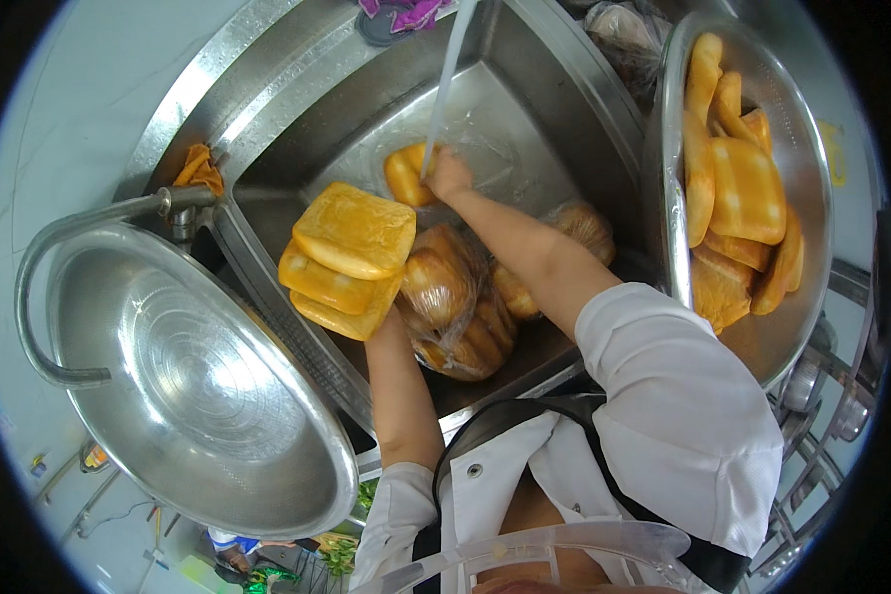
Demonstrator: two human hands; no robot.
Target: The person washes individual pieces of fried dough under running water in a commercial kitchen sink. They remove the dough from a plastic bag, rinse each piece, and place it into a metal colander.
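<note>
My left hand [390, 333] is mostly hidden beneath a stack of yellow tofu-like slabs [353, 230], which it supports above the sink's left side. Deeper in the steel sink [312, 137], my right hand [451, 174] grips another yellow slab [407, 177] by its right side. A pale stream of water [449, 74] falls onto that slab beside my fingers. Between my forearms lie clear plastic bags of browned slabs [445, 286]. Another wrapped brown piece [583, 226] lies partly behind my right forearm.
A steel basin [200, 364] stands at left under a curved metal pipe [41, 297]. On the right, a perforated steel colander [794, 148] holds several yellow slabs [746, 189]. An orange cloth [199, 169] hangs by the pipe. Another person [237, 553] appears at lower left.
</note>
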